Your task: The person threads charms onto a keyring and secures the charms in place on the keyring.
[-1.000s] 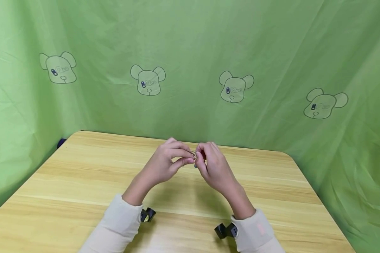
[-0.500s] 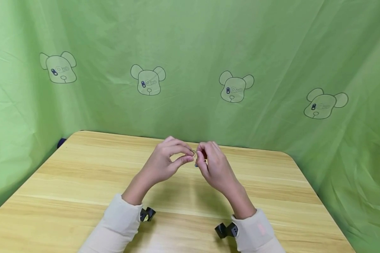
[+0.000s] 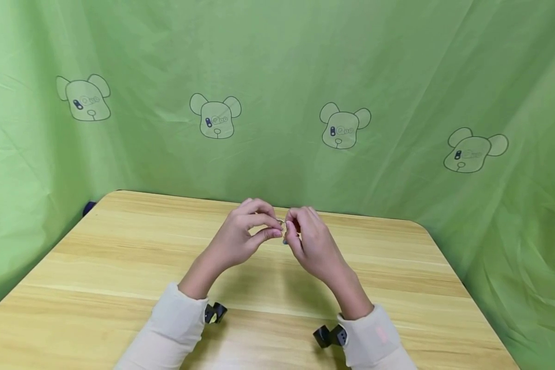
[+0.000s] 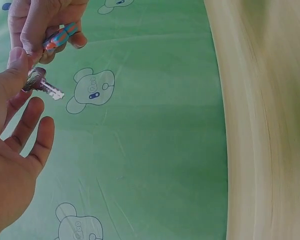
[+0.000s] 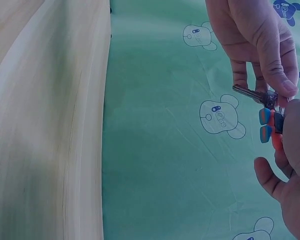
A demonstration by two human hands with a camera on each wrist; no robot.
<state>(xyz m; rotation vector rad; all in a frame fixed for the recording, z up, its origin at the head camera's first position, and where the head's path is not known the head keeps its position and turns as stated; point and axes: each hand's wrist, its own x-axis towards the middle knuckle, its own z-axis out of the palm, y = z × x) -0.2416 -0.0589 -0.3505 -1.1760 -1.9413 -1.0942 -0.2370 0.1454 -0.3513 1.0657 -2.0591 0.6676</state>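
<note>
My left hand (image 3: 238, 236) pinches a silver key (image 4: 52, 90) between thumb and fingers, its toothed blade pointing out past the fingertips. Close beside it, at the right hand's fingertips, a thin metal key ring (image 3: 282, 222) shows in the head view. With curled fingers my right hand (image 3: 315, 241) grips a small orange and blue keychain charm (image 5: 265, 125); part of it is hidden by the thumb and fingers. The two hands meet fingertip to fingertip, raised above the table.
A wood-grain table (image 3: 134, 241) with rounded far corners lies beneath the hands. Behind it hangs a green curtain (image 3: 277, 51) printed with bear heads. Black wrist cameras (image 3: 329, 336) stick out from the light sleeves.
The left fingers shift slightly on the key, and the ring between the hands changes its tilt. My right hand keeps nearly the same place and grip.
</note>
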